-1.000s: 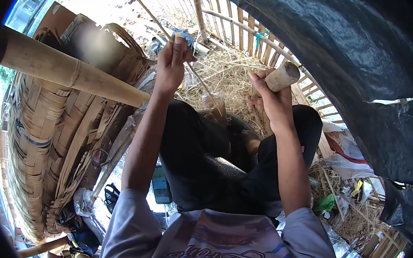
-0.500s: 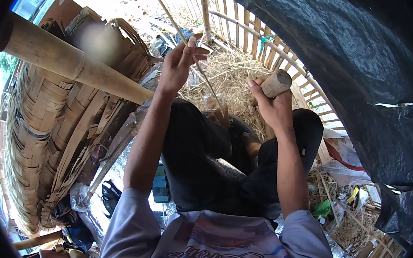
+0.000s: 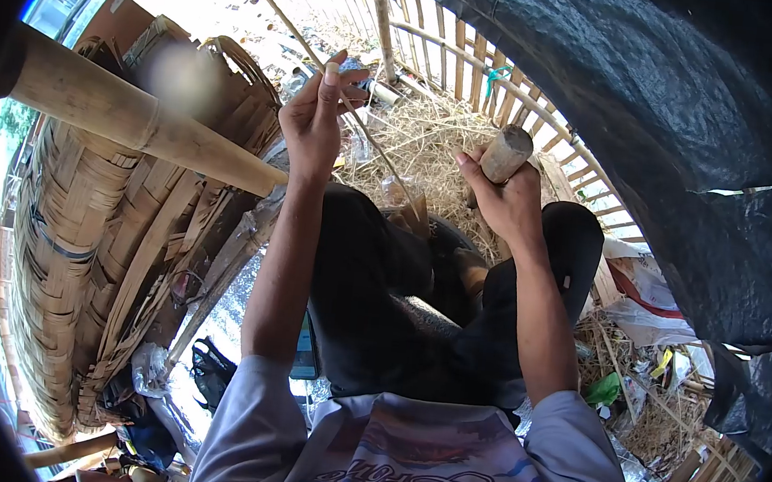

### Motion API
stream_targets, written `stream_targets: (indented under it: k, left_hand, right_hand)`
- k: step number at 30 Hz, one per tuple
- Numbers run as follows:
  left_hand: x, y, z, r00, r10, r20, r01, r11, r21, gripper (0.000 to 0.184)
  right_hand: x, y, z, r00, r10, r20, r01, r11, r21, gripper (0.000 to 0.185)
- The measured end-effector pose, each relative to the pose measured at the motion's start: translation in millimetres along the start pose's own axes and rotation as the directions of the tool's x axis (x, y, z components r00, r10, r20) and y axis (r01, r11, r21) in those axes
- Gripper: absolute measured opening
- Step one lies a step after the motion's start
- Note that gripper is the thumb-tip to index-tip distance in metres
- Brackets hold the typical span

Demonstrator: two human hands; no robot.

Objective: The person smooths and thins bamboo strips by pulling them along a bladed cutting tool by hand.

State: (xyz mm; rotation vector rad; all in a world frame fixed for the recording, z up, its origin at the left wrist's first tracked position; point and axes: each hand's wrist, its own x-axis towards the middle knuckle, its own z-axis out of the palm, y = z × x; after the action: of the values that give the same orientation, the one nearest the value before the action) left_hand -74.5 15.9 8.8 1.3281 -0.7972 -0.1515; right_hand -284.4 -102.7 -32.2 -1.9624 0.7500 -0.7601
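A long thin bamboo strip (image 3: 278,9) slants from the top edge down to the space between my knees. My left hand (image 3: 315,123) grips it between thumb and fingers, with the other fingers loosely spread. In my right hand (image 3: 513,204) is a thick round wooden handle (image 3: 507,153), its blunt end tilted up toward the camera. The fingers wrap round it, and whatever tool lies at its lower end is hidden behind the hand. The strip's lower end comes down near my feet, left of the right hand.
Pale shavings (image 3: 432,130) cover the ground ahead. Woven bamboo rolls (image 3: 81,260) and a thick bamboo pole (image 3: 148,124) stand at left. A slatted bamboo fence (image 3: 510,82) and dark tarp (image 3: 689,130) close the right side. A phone (image 3: 305,353) lies beside my left thigh.
My left hand has shifted left, and the strip's upper part has swung left with it. The right hand and wooden handle have moved slightly left.
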Motion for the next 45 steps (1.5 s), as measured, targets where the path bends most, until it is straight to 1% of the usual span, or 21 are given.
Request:
stream_targets:
  k: [5,7,10,13,16,19,21,22,23,24,26,29,32,34,36,37,40,41,42,44,45]
  left_hand:
    - [-1.6,4.0,2.3,0.999,0.02,-0.048,-0.02,1.0,0.003,0.04]
    - [-1.1,2.3,4.0,0.996,0.021,-0.083,-0.025,0.998,-0.053,0.025]
    - [-0.9,2.5,1.8,0.993,-0.031,-0.113,0.025,0.998,-0.05,0.021]
    - [0.8,-3.6,-5.5,0.993,-0.006,-0.116,0.009,1.0,0.023,0.022]
    - [-0.2,0.7,-2.3,0.988,-0.042,-0.151,0.046,0.999,0.021,0.02]
    - [-2.4,3.6,3.1,0.988,-0.009,-0.155,0.02,0.997,0.07,0.021]
    - [-2.3,2.5,2.8,0.99,-0.007,-0.14,0.023,0.993,0.115,0.021]
    - [-2.2,1.5,2.6,0.992,-0.005,-0.124,0.025,0.987,0.159,0.022]
    - [-2.4,-0.5,2.7,0.992,-0.005,-0.127,0.025,0.987,0.158,0.022]
    - [-2.4,-2.0,3.4,0.992,-0.001,-0.128,0.019,0.99,0.138,0.022]
    - [-3.0,-2.3,3.9,0.991,0.002,-0.132,0.013,0.993,0.117,0.023]
    - [-2.1,1.7,4.1,0.982,-0.035,-0.183,0.057,0.992,0.112,0.021]
    - [1.9,-3.6,3.8,0.977,-0.007,-0.215,0.03,0.994,0.103,0.019]
    - [1.9,-4.0,7.5,0.978,0.048,-0.201,-0.012,0.985,0.174,0.02]
    - [1.5,-1.3,11.1,0.98,0.054,-0.193,-0.019,0.983,0.182,0.02]
    - [1.6,-0.7,12.3,0.981,0.066,-0.183,-0.02,0.971,0.238,0.02]
    - [0.3,1.5,14.4,0.981,0.097,-0.167,-0.039,0.946,0.322,0.019]
    - [-0.1,1.4,14.5,0.981,0.092,-0.171,-0.037,0.953,0.301,0.019]
    - [-0.5,1.2,14.7,0.981,0.086,-0.175,-0.035,0.96,0.279,0.019]
    - [0.5,0.0,13.4,0.981,0.089,-0.173,-0.035,0.956,0.292,0.019]
    - [1.7,-1.0,12.5,0.98,0.073,-0.184,-0.023,0.966,0.257,0.018]
  right_hand:
    - [-0.2,-1.9,-2.4,1.0,0.027,0.003,-0.027,1.0,0.012,0.033]
    - [-0.9,-2.7,-2.0,1.0,0.027,-0.002,-0.027,0.999,0.022,0.033]
    - [0.0,-2.9,-1.3,0.998,-0.018,-0.054,0.021,0.998,0.057,0.043]
    - [-1.3,-1.4,-1.4,0.998,-0.028,-0.05,0.031,0.998,0.063,0.042]
    - [-1.0,-2.3,-3.0,1.0,0.016,0.001,-0.016,0.998,0.067,0.031]
    - [1.4,-3.7,-4.7,1.0,0.021,0.019,-0.024,0.989,0.146,0.029]
    - [2.5,-9.4,-6.1,0.984,0.173,0.03,-0.173,0.93,0.323,0.024]
    - [2.7,-9.5,-5.7,0.985,0.171,0.031,-0.172,0.931,0.322,0.024]
    - [3.1,-9.4,-5.1,0.98,0.199,0.0,-0.176,0.864,0.472,0.022]
    - [4.1,-9.5,-4.8,0.973,0.231,-0.026,-0.167,0.775,0.61,0.021]
    - [5.5,-11.5,-8.6,0.975,0.223,-0.022,-0.152,0.73,0.666,0.018]
    - [4.7,-22.9,-16.2,0.969,0.179,-0.171,0.037,0.578,0.815,0.011]
    - [1.5,-45.0,-29.3,0.96,0.159,-0.232,0.105,0.563,0.82,0.011]
    - [-2.7,-62.0,-32.4,0.96,0.14,-0.244,0.126,0.56,0.819,0.009]
    - [-7.8,-73.8,-31.6,0.963,0.012,-0.27,0.216,0.567,0.795,0.01]
    - [-9.9,-75.6,-29.7,0.962,-0.013,-0.271,0.235,0.542,0.807,0.011]
    - [-15.8,-78.8,-24.0,0.971,-0.084,-0.222,0.233,0.517,0.824,0.011]
    - [-15.0,-75.5,-20.3,0.968,-0.135,-0.213,0.252,0.535,0.807,0.012]
    - [-15.3,-70.3,-14.7,0.968,-0.135,-0.211,0.25,0.537,0.806,0.012]
    - [-15.5,-61.7,-5.3,0.977,-0.117,-0.179,0.211,0.657,0.724,0.012]
    - [-14.1,-61.5,-5.9,0.976,-0.11,-0.187,0.213,0.648,0.732,0.012]
